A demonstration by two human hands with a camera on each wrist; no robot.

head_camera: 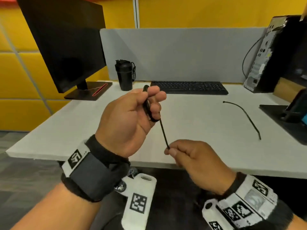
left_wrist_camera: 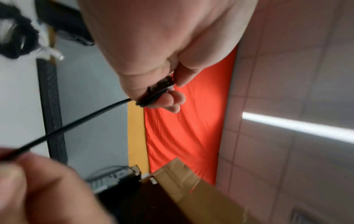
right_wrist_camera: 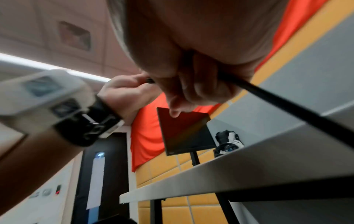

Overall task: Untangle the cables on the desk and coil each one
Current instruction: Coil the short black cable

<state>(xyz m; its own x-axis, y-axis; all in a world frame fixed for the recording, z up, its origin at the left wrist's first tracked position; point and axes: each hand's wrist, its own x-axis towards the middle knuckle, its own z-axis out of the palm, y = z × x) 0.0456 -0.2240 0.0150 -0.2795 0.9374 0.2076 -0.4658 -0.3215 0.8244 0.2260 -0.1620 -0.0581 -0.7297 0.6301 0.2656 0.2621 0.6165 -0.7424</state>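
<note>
1. Holding small black coil (head_camera: 147, 103) above desk (head_camera: 191, 123), left hand (head_camera: 131, 117) curls round it.
2. Right hand (head_camera: 196, 161) pinches its tail (head_camera: 164, 135).
3. Second cable (head_camera: 244, 117) lies uncoiled at 2 o'clock, judged left to do.

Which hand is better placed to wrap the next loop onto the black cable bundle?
Right. The right hand pinches the thin black cable's free run, while the left hand grips the coiled bundle.

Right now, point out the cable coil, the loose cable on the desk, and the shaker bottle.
cable coil (head_camera: 146, 103), head view, on the loops in the left hand.
loose cable (head_camera: 245, 113), head view, mid-length on the desk.
shaker bottle (head_camera: 125, 77), head view, on its body.
</note>
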